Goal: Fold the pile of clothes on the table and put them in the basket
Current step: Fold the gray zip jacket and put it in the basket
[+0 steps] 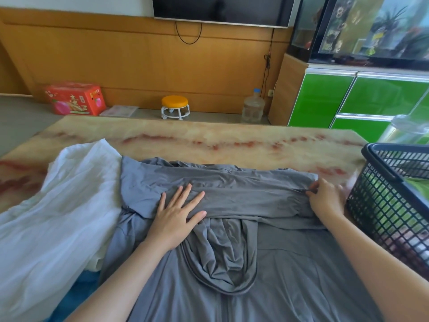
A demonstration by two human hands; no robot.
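Left hand [178, 212] pressing garment [232, 182], marble table [209, 138], television [220, 8]

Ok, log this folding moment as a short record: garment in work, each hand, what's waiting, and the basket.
garment in work: grey hooded jacket, spread on the table, one sleeve folded across it
left hand: flat, pressing on the sleeve
right hand: fingers pinch the sleeve's end
waiting: white garment, unfolded, left of the jacket
basket: black mesh, at the table's right; contents unclear

Left hand [177, 211] flat on grey garment [232, 189], right hand [326, 199] pinching its edge
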